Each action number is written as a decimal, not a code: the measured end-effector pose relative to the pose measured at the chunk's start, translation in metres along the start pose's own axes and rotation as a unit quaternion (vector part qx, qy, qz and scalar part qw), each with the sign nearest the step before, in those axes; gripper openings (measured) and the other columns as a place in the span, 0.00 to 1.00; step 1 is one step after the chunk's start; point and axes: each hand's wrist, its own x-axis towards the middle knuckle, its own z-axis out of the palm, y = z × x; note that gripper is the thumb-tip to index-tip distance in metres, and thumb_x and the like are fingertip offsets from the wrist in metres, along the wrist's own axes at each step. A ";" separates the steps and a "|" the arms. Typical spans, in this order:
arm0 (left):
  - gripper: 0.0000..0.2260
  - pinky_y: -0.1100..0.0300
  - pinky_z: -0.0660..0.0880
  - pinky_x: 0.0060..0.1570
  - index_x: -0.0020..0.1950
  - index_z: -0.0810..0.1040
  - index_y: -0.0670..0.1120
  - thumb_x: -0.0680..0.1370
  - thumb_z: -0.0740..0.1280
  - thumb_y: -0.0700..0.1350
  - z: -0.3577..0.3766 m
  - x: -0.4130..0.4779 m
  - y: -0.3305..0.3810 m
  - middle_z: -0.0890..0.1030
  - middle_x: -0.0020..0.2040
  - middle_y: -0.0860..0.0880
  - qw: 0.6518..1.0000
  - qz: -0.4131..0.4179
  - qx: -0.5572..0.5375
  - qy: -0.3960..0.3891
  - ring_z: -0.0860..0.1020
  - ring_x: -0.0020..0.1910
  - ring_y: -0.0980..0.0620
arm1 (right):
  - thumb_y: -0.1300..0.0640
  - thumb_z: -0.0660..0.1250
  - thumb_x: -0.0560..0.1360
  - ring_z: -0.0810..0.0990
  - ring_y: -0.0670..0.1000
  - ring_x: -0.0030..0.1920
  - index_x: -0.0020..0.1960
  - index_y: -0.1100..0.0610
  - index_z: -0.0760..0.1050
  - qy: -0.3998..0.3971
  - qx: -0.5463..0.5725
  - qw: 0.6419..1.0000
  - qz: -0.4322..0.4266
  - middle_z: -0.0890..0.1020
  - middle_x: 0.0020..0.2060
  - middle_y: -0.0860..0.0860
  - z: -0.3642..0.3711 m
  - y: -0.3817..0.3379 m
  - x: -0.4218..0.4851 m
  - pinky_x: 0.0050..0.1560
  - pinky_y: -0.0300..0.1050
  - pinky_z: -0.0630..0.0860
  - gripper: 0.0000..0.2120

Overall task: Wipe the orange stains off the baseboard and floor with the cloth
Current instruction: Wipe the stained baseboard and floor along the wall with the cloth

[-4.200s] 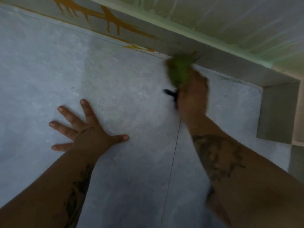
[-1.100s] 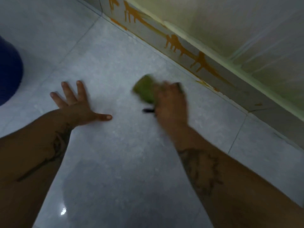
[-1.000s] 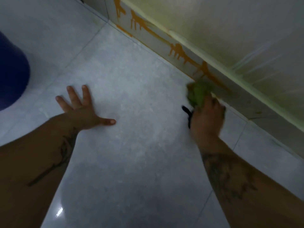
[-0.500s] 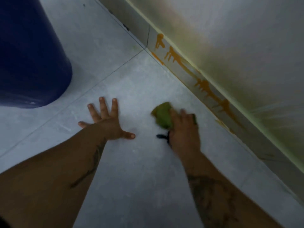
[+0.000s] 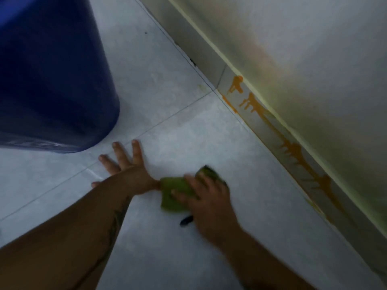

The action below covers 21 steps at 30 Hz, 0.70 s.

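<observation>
My right hand presses a green cloth flat on the grey tiled floor, away from the wall. Something small and black sticks out under its palm. Beside it, my left hand lies flat on the floor with fingers spread, its thumb side touching the cloth. Orange stains drip along the grey baseboard on the right, from its joint down toward the lower right. More orange runs along the seam where the floor meets the baseboard.
A big dark blue barrel stands on the floor at the upper left, close to my left fingers. A pale wall rises above the baseboard. Open floor lies between the barrel and the wall.
The view swung left along the wall, so the barrel fills the upper left. My right hand has slid the cloth left across the floor until it touches my left hand.
</observation>
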 end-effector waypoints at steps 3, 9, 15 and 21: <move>0.70 0.22 0.47 0.66 0.65 0.16 0.62 0.51 0.73 0.76 0.001 0.000 -0.002 0.16 0.69 0.49 1.000 -0.003 -0.006 -0.009 0.24 0.71 0.34 | 0.49 0.74 0.69 0.73 0.63 0.62 0.67 0.47 0.73 0.032 -0.048 0.983 0.176 0.75 0.66 0.56 -0.024 0.088 0.050 0.54 0.59 0.75 0.27; 0.71 0.19 0.46 0.63 0.64 0.15 0.63 0.50 0.73 0.76 -0.004 -0.003 0.000 0.12 0.65 0.51 0.999 -0.012 -0.013 -0.027 0.21 0.69 0.35 | 0.48 0.60 0.69 0.72 0.66 0.63 0.70 0.49 0.69 0.062 -0.057 0.943 0.323 0.72 0.69 0.60 -0.020 0.023 0.011 0.55 0.63 0.72 0.29; 0.70 0.18 0.45 0.62 0.65 0.16 0.62 0.53 0.75 0.74 -0.002 -0.002 0.003 0.12 0.64 0.49 0.999 -0.032 -0.007 -0.027 0.21 0.68 0.34 | 0.43 0.71 0.67 0.67 0.60 0.69 0.72 0.38 0.62 -0.016 -0.072 0.997 0.018 0.67 0.72 0.51 0.004 0.013 0.144 0.59 0.58 0.67 0.36; 0.71 0.19 0.44 0.63 0.66 0.17 0.62 0.53 0.76 0.73 -0.004 -0.001 0.000 0.13 0.65 0.50 0.999 -0.016 -0.011 -0.034 0.20 0.68 0.36 | 0.57 0.66 0.73 0.66 0.63 0.69 0.73 0.45 0.65 0.058 -0.039 0.936 0.344 0.66 0.72 0.57 -0.018 0.076 0.144 0.62 0.65 0.68 0.30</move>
